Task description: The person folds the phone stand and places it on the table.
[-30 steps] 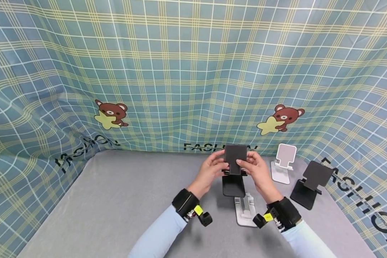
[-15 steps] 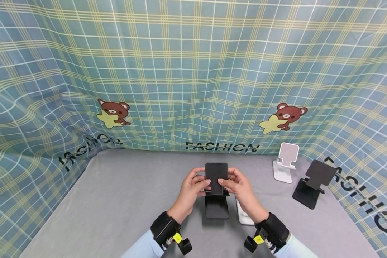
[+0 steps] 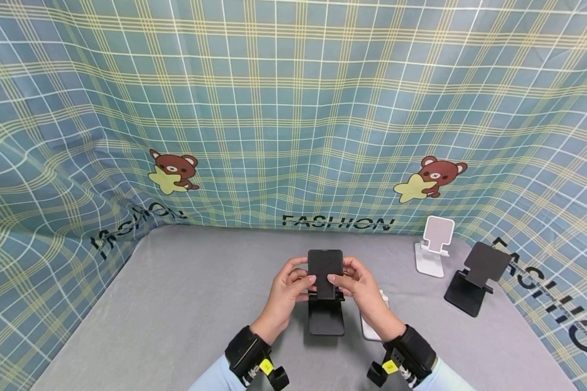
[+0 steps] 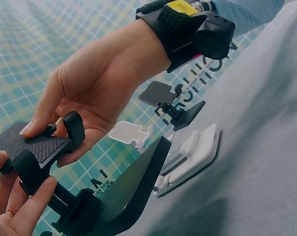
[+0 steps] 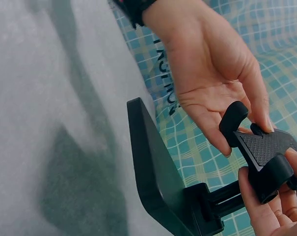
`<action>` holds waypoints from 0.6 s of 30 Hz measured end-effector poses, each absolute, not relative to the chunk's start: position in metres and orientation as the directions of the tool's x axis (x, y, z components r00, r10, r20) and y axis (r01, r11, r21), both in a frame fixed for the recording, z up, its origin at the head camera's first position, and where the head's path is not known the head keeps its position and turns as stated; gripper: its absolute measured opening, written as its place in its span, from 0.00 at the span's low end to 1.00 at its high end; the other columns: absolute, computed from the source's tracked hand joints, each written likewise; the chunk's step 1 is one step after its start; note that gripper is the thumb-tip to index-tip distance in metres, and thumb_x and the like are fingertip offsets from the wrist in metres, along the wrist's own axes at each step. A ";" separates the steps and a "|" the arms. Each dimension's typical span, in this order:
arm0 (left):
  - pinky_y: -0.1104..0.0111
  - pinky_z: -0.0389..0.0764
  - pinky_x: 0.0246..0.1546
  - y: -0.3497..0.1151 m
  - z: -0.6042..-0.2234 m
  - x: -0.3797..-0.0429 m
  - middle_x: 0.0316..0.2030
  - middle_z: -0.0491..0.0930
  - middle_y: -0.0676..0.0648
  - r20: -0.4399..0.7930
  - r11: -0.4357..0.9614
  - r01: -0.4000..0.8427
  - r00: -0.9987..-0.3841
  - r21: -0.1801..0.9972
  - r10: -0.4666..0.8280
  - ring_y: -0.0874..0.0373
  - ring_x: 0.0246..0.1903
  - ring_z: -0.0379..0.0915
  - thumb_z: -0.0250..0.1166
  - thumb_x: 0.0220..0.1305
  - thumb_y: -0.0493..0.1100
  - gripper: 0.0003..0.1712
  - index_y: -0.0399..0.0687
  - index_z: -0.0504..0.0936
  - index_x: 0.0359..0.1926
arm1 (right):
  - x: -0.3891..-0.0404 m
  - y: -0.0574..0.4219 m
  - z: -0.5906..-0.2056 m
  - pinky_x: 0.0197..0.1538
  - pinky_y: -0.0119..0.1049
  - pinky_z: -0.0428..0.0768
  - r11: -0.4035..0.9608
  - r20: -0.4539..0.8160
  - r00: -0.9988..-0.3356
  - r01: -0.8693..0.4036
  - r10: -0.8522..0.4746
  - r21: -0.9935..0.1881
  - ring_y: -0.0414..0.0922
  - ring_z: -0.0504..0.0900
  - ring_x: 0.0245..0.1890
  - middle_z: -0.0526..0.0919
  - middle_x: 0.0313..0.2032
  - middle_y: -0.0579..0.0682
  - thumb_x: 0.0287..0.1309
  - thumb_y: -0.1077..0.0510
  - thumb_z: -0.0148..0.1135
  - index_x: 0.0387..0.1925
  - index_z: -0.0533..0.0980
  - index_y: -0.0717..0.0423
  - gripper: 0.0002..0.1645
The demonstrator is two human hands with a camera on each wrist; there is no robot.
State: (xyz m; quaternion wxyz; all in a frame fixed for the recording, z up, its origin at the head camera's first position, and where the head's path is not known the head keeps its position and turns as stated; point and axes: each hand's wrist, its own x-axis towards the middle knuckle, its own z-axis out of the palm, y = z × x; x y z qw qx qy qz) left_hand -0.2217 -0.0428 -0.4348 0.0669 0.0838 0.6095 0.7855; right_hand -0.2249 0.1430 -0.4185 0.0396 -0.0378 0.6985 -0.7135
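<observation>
Between both hands is a black phone stand [image 3: 325,271], its upper plate raised and its flat base [image 3: 326,321] toward me. My left hand [image 3: 285,290] pinches the plate's left side, thumb on the front face and fingers behind. The right hand [image 3: 364,293] grips the opposite side in the same way. In the left wrist view the stand's textured plate [image 4: 45,147] and two hooked lips show, and its base [image 4: 133,187] hangs tilted over the table. The right wrist view shows the base [image 5: 153,162] above its shadow on the cloth.
A white folded phone stand [image 3: 370,328] lies on the grey table [image 3: 186,304], partly behind my right forearm. Farther right stand an unfolded white phone stand [image 3: 435,244] and an unfolded black one [image 3: 476,277]. A plaid curtain [image 3: 293,136] borders the table's back and sides.
Both hands have brought the black phone stand left and nearer to me, mostly during the first half second. The folded white stand is now partly covered by the right forearm.
</observation>
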 end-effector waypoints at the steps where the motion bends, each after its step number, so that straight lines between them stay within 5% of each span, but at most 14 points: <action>1: 0.69 0.80 0.33 -0.043 -0.434 -0.221 0.32 0.77 0.56 0.054 -0.250 0.000 -0.976 0.968 0.211 0.61 0.33 0.79 0.64 0.62 0.39 0.27 0.47 0.69 0.61 | -0.225 0.143 -0.417 0.43 0.39 0.82 -0.027 0.001 -0.993 0.002 -0.117 -1.000 0.44 0.82 0.39 0.79 0.40 0.50 0.55 0.62 0.64 0.50 0.69 0.61 0.21; 6: 0.67 0.80 0.38 -0.050 -0.429 -0.221 0.38 0.78 0.53 0.087 -0.267 0.024 -0.970 0.963 0.226 0.58 0.38 0.78 0.60 0.65 0.45 0.26 0.48 0.68 0.62 | -0.223 0.142 -0.407 0.43 0.39 0.82 -0.060 0.015 -0.990 -0.007 -0.139 -0.998 0.43 0.83 0.39 0.80 0.39 0.49 0.55 0.63 0.64 0.49 0.69 0.61 0.21; 12: 0.55 0.74 0.57 -0.062 -0.437 -0.228 0.59 0.69 0.34 0.071 -0.316 0.004 -0.977 0.949 0.202 0.39 0.57 0.68 0.47 0.72 0.50 0.28 0.47 0.60 0.68 | -0.224 0.143 -0.394 0.43 0.39 0.82 -0.071 0.035 -0.988 -0.025 -0.152 -0.997 0.42 0.83 0.38 0.80 0.39 0.46 0.55 0.62 0.65 0.49 0.69 0.57 0.20; 15: 0.55 0.71 0.60 -0.064 -0.445 -0.231 0.61 0.67 0.35 0.000 -0.381 -0.098 -0.969 0.919 0.249 0.42 0.58 0.68 0.43 0.72 0.47 0.31 0.45 0.51 0.72 | -0.225 0.143 -0.388 0.43 0.38 0.83 -0.090 0.054 -0.987 -0.040 -0.153 -0.995 0.41 0.83 0.38 0.80 0.39 0.46 0.55 0.63 0.65 0.49 0.70 0.55 0.20; 18: 0.60 0.75 0.51 -0.063 -0.451 -0.228 0.53 0.74 0.43 -0.055 -0.451 -0.231 -0.927 0.862 0.370 0.52 0.48 0.74 0.39 0.71 0.45 0.32 0.44 0.48 0.72 | -0.227 0.143 -0.382 0.42 0.37 0.83 -0.099 0.079 -0.984 -0.064 -0.160 -0.993 0.40 0.82 0.39 0.80 0.39 0.45 0.55 0.63 0.64 0.49 0.70 0.55 0.19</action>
